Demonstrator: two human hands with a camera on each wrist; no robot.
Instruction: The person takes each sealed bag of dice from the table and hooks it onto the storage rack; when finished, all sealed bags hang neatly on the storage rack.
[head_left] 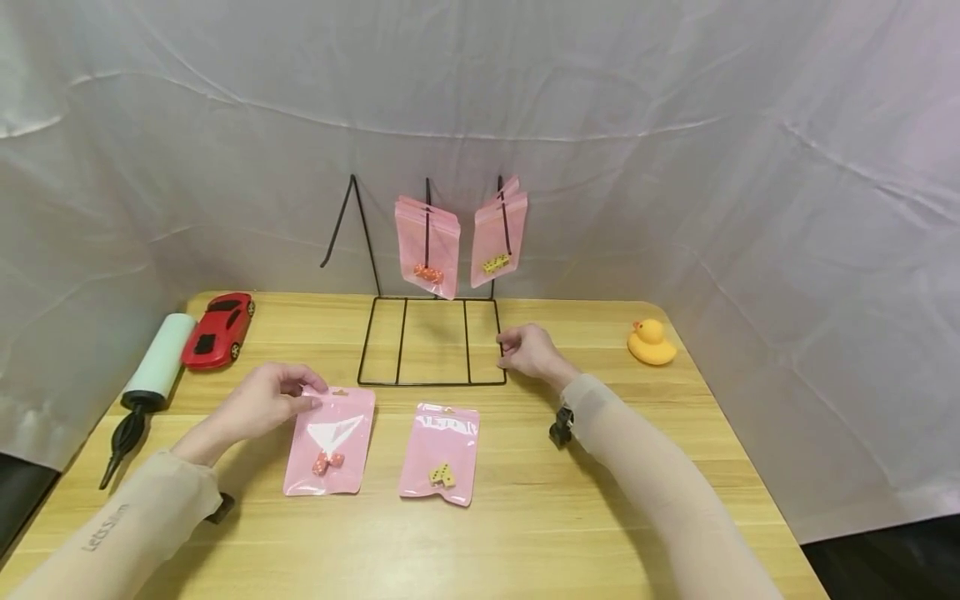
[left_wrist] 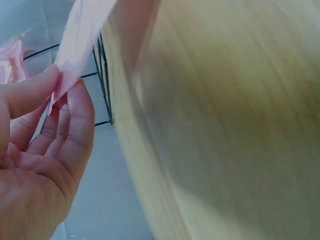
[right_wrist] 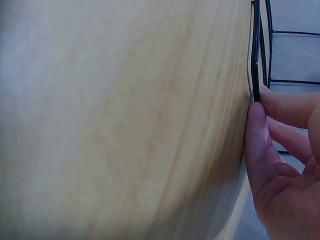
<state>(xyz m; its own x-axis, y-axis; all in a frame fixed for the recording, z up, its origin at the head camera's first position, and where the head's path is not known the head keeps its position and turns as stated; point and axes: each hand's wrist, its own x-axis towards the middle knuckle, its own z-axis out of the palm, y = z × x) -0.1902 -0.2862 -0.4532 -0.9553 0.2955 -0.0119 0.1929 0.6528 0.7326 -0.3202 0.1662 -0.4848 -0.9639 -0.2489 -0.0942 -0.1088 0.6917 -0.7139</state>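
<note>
- Pump [head_left: 160, 356], pale green with a black nozzle end, lying at the far left of the table [head_left: 525, 542];
- Red car [head_left: 220, 331], a toy, just to the right of the pump, near the back edge;
- Left hand [head_left: 260, 406], coming out of a light sleeve; it pinches the upper left corner of a pink bag between thumb and fingers, as the left wrist view also shows;
- Pink bag with red dice [head_left: 337, 429], at the left of the two nearer bags, in front of the rack's left corner; its dice sit toward the lower end, its hang hole is at the top;
- Rack [head_left: 431, 384] of black wire, its base on the table behind the nearer bags, three hooks rising at the back;
- Hanging bags with orange dice [head_left: 445, 242], one behind another on the middle hook;
- Pink bag with yellow dice [head_left: 442, 446], lying on the table in front of the rack;
- Hanging bags with yellow dice [head_left: 489, 233], on the right hook;
- Right hand [head_left: 534, 353], thumb and finger pinching the right side wire of the rack's base;
- Yellow duck [head_left: 651, 343], a toy, well apart at the right, near the table's back corner.
</note>
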